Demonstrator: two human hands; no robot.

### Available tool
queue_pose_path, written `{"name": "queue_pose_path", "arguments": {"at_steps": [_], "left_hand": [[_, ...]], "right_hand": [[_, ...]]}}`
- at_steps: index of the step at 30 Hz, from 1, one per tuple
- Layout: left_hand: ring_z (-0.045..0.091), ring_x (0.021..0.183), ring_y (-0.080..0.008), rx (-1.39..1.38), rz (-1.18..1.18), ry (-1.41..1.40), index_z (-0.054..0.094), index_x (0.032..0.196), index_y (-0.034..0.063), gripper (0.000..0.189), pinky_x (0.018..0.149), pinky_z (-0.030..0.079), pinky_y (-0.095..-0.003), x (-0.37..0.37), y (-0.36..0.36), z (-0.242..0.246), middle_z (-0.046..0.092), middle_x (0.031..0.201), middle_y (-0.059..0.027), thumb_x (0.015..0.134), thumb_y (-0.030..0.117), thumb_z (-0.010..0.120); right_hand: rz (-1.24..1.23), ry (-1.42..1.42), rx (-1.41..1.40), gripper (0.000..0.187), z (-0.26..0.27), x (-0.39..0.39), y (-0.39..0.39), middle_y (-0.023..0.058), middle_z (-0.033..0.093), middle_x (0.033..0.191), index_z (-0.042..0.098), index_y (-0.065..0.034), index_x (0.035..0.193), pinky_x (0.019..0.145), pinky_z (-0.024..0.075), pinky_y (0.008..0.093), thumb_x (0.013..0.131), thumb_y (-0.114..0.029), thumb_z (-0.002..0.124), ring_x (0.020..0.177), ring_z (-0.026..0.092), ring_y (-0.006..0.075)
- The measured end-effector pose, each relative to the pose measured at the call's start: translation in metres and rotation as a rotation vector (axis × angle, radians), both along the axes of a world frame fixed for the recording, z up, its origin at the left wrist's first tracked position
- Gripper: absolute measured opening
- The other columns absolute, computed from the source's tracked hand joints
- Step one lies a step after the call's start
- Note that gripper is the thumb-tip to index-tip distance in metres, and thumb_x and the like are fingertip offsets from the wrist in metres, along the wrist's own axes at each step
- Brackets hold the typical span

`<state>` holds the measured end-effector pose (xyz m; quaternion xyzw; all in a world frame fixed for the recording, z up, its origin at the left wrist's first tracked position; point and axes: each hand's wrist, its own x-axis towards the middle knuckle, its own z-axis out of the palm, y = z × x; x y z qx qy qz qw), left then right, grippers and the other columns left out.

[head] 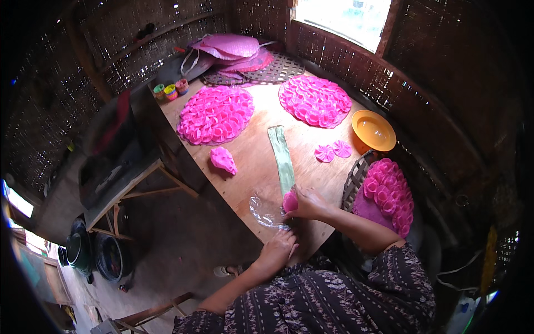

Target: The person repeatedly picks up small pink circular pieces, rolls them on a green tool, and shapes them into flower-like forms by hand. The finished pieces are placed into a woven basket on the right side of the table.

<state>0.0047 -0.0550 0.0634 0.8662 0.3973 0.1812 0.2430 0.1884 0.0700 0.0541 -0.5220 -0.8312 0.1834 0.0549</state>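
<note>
My right hand [308, 203] holds a small pink cup-shaped piece [290, 201] over the near end of a pale green strip [280, 154], perhaps leaf. Closer to me, my left hand [277, 250] rests by the table's near edge, fingers bent beside a crumpled clear plastic sheet [265, 211]; whether it grips the plastic is unclear. To the left lies a pink dough-like lump [223, 160]. Two flat pink ridged discs [324, 153] lie right of the strip. At my right, a woven tray [354, 177] carries a mauve cloth-like sheet and a cluster of pink cup-shaped pieces [386, 192].
Two round mats of pink petal-like pieces [217, 115] [315, 101] lie farther back on the wooden table [246, 167]. An orange bowl [373, 130] stands at the right edge. Small coloured cups [171, 92] and stacked pink sheets [233, 46] occupy the back left.
</note>
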Motion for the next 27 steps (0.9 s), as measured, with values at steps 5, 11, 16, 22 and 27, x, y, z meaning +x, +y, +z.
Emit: {"name": "queue_pose_path", "arguments": {"at_steps": [5, 11, 16, 22, 27], "left_hand": [[0.057, 0.115, -0.033, 0.08, 0.005, 0.085, 0.063, 0.107, -0.0035, 0.033, 0.103, 0.042, -0.0406, 0.005, -0.002, -0.013, 0.062, 0.119, -0.0202, 0.089, 0.024, 0.062], [0.058, 0.117, -0.0317, 0.137, 0.012, 0.138, 0.063, 0.114, -0.0022, 0.039, 0.106, 0.041, -0.0405, 0.008, -0.003, -0.025, 0.061, 0.125, -0.019, 0.09, 0.027, 0.061], [0.059, 0.117, -0.0311, 0.165, -0.001, 0.14, 0.065, 0.113, -0.0017, 0.038, 0.106, 0.042, -0.0397, 0.008, -0.001, -0.025, 0.063, 0.123, -0.0194, 0.089, 0.027, 0.062], [0.06, 0.116, -0.031, 0.139, 0.015, 0.104, 0.066, 0.11, -0.0015, 0.035, 0.105, 0.043, -0.0394, 0.007, 0.001, -0.02, 0.064, 0.121, -0.0197, 0.089, 0.027, 0.062], [0.059, 0.118, -0.031, 0.1, -0.025, 0.146, 0.064, 0.115, -0.0049, 0.039, 0.107, 0.041, -0.0392, 0.006, 0.002, -0.021, 0.062, 0.124, -0.0216, 0.092, 0.027, 0.058]], "right_hand": [[-0.034, 0.009, -0.002, 0.095, 0.002, -0.001, -0.013, 0.0208, 0.057, 0.116, 0.045, 0.0025, 0.124, 0.095, 0.0394, 0.0499, 0.061, -0.06, 0.08, 0.11, 0.054, 0.0389], [-0.079, -0.015, 0.014, 0.093, 0.003, 0.003, 0.005, 0.0159, 0.057, 0.114, 0.048, -0.0026, 0.121, 0.094, 0.0356, 0.0476, 0.059, -0.063, 0.08, 0.11, 0.051, 0.0354], [-0.09, -0.034, 0.035, 0.089, 0.001, 0.005, 0.05, 0.0125, 0.056, 0.111, 0.049, -0.006, 0.119, 0.092, 0.0365, 0.0463, 0.059, -0.064, 0.079, 0.108, 0.052, 0.0325], [-0.112, -0.114, 0.03, 0.091, 0.003, 0.003, 0.105, 0.0109, 0.057, 0.113, 0.046, -0.007, 0.122, 0.092, 0.0379, 0.0494, 0.062, -0.069, 0.076, 0.11, 0.052, 0.0318], [-0.152, -0.135, 0.028, 0.1, -0.003, 0.004, 0.15, 0.0189, 0.057, 0.117, 0.042, -0.004, 0.128, 0.095, 0.0376, 0.0542, 0.062, -0.072, 0.073, 0.115, 0.051, 0.0374]]}}
